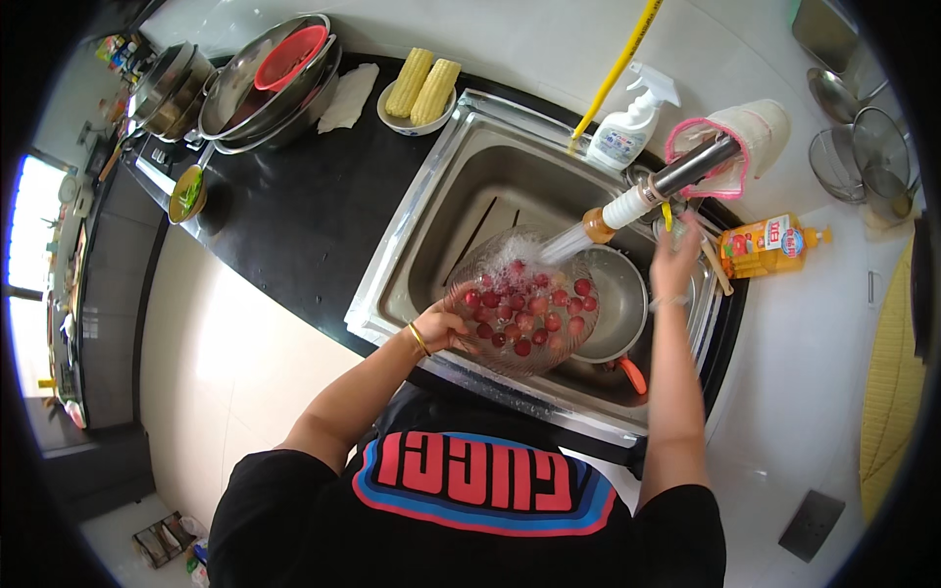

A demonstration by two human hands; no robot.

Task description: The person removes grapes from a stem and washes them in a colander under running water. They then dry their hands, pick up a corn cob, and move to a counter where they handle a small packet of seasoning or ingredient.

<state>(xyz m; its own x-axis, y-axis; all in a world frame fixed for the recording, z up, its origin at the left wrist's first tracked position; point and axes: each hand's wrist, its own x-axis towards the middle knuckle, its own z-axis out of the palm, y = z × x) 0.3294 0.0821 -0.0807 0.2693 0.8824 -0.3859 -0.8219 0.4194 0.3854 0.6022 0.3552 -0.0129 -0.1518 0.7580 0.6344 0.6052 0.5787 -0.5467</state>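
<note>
My left hand grips the left rim of a clear glass bowl above the steel sink. Red grapes or similar round fruits float in the water inside it. From the faucet, with its white hose-like extension, a stream splashes into the bowl's far side. My right hand is blurred, raised beside the faucet near its yellow-tipped part; whether it touches anything is unclear. Below and to the right of the bowl, a metal pan rests in the sink.
An orange-handled tool lies in the sink. Behind stand a spray bottle and a yellow pole; an orange soap bottle is at right. Two corn cobs sit in a white bowl. Stacked steel basins occupy the left counter.
</note>
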